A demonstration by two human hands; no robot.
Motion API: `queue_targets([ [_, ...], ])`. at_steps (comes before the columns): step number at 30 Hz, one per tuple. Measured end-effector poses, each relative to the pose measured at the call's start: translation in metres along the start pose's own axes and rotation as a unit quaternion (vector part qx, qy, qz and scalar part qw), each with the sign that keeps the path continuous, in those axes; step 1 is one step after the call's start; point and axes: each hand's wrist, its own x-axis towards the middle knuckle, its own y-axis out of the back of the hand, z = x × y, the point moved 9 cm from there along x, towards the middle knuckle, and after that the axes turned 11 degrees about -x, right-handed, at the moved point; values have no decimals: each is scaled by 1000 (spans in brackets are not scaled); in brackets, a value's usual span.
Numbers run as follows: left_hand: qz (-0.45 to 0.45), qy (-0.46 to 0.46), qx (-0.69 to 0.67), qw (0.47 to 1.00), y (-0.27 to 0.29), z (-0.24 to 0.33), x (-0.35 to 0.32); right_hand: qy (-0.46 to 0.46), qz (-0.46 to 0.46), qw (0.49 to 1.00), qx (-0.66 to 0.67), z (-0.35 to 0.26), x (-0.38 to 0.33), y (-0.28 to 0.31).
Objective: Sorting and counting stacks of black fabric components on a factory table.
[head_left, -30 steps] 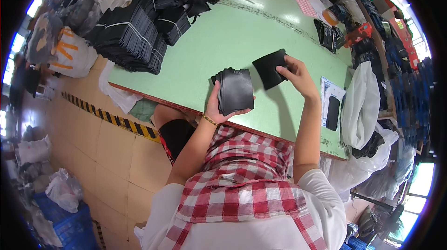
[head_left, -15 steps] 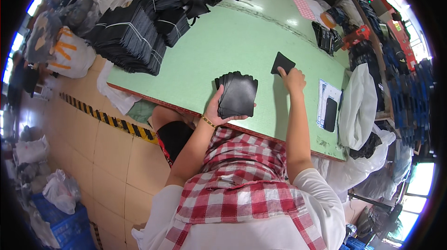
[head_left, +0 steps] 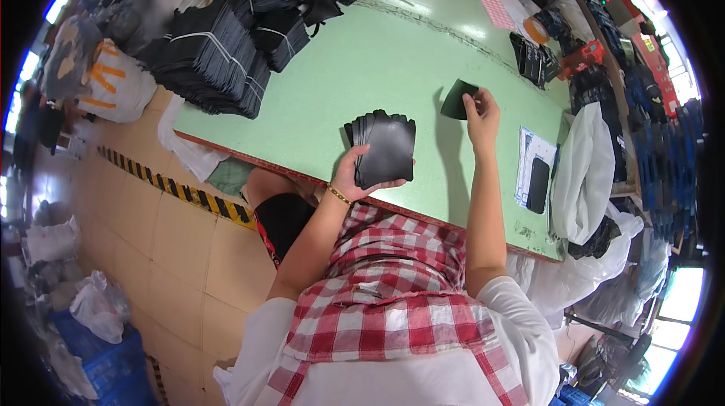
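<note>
A fanned stack of black, leather-like pieces rests in my left hand, above the table's front edge. The thumb lies on the stack's left side and the fingers reach under its lower edge. Farther right, my right hand pinches a single black piece between thumb and fingers. That piece is tilted up off the green table, and a shadow falls to its left. Part of the right fingers is hidden behind it.
Banded bundles of black pieces stand at the table's far left. On the right lie a black phone on papers and a white plastic bag. Black printed pieces and a tape roll sit at the back right.
My right hand has turned and lifted its black piece, which now stands more upright and slightly to the right. My left hand has shifted the stack very slightly up and left.
</note>
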Motion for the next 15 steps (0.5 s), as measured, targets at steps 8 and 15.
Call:
queue_targets([
  [8,-24,-56,-51,997,-3,13,2,-12,-664,729,168,-102,-114,-28],
  [15,6,-48,-48,998,-8,8,1,25,-399,910,-110,54,-37,-18],
])
